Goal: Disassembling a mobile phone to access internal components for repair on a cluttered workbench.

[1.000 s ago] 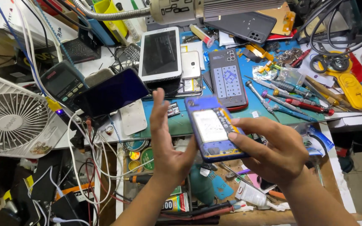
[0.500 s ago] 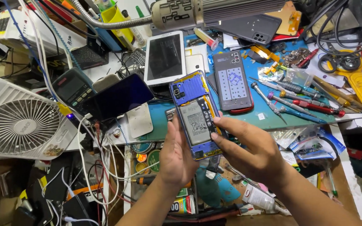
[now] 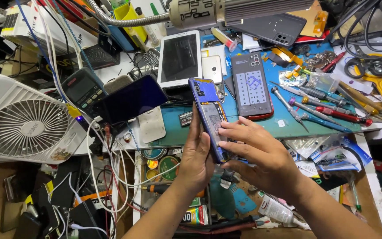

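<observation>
Since a moment ago the one opened blue phone (image 3: 209, 116) has turned edge-on, upright between two hands. The left hand (image 3: 196, 156) clasps its lower left edge; the right hand (image 3: 261, 156) pinches its right side, fingertips on the exposed inside. Behind lie one white fan (image 3: 21, 120), one tablet (image 3: 180, 57) and three screwdrivers (image 3: 319, 108).

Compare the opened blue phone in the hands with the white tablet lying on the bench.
The opened blue phone is held off the bench between the left hand and right hand; the white tablet lies flat, untouched. The phone's back is off, showing its battery and board; the tablet is closed, its dark screen facing up. The phone is narrow with a blue frame; the tablet is wider with a white bezel. Both are flat rectangular devices.
</observation>
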